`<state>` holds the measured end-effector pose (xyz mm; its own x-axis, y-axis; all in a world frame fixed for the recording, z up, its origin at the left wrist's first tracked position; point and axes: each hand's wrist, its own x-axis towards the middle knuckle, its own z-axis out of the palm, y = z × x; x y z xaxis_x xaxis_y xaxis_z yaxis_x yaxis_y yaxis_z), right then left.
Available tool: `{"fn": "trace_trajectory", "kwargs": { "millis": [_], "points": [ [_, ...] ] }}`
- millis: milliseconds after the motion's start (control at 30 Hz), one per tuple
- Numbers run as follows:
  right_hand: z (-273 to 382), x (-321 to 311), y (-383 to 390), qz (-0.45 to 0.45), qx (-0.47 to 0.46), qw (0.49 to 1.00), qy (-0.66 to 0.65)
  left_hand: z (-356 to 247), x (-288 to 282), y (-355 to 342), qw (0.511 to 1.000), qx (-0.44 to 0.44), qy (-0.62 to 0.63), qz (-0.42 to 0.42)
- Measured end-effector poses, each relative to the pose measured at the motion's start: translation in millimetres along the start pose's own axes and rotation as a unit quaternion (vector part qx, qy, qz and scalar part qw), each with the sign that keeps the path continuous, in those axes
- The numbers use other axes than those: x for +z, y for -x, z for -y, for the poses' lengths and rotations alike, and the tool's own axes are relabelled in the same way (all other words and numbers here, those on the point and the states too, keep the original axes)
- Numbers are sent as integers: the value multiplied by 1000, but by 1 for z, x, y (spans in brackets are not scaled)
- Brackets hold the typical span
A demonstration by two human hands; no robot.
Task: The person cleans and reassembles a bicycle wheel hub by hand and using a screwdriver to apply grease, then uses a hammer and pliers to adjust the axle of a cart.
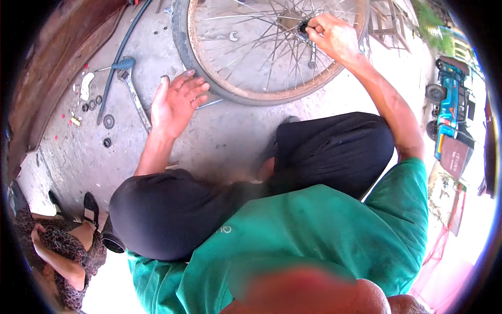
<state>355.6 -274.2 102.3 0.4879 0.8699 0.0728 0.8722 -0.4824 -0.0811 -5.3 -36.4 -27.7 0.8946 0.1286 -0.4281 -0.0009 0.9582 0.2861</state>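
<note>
A spoked bicycle wheel (266, 98) with a dark tyre and rusty rim lies flat on the floor ahead of me. At its centre, my right hand (334, 37) has thumb and fingers closed on a dark ridged part (303, 29) beside the hub (288, 21). My left hand (175, 104) is raised near the tyre's left side, fingers spread, holding nothing; its fingertips look blackened. Beyond the spokes lie an open-ended wrench (232, 36) and another wrench (312, 56). An adjustable wrench (135, 97) rests left of my left hand.
A blue-handled screwdriver (124, 64) and a long dark hose (123, 44) lie at the left. Several washers (108, 121) and a small dark ring (107, 142) are scattered nearby. Another person (65, 256) sits at lower left. A blue vehicle (451, 104) stands at right.
</note>
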Motion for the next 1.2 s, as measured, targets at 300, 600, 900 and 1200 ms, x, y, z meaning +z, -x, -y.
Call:
{"fn": "trace_trajectory", "kwargs": {
  "millis": [300,600,900,1200],
  "points": [
    [-7,9,-4,-30,-36,998,40,0,-4,1,1000,8,7,3],
    [-3,9,-6,-5,67,998,11,0,-5,2,1000,18,-2,6],
    [-8,1,-15,33,134,990,18,2,-11,-1,999,26,-14,27],
    [-4,-13,-24,78,156,984,24,2,-8,0,999,27,-34,20]
  ]
}}
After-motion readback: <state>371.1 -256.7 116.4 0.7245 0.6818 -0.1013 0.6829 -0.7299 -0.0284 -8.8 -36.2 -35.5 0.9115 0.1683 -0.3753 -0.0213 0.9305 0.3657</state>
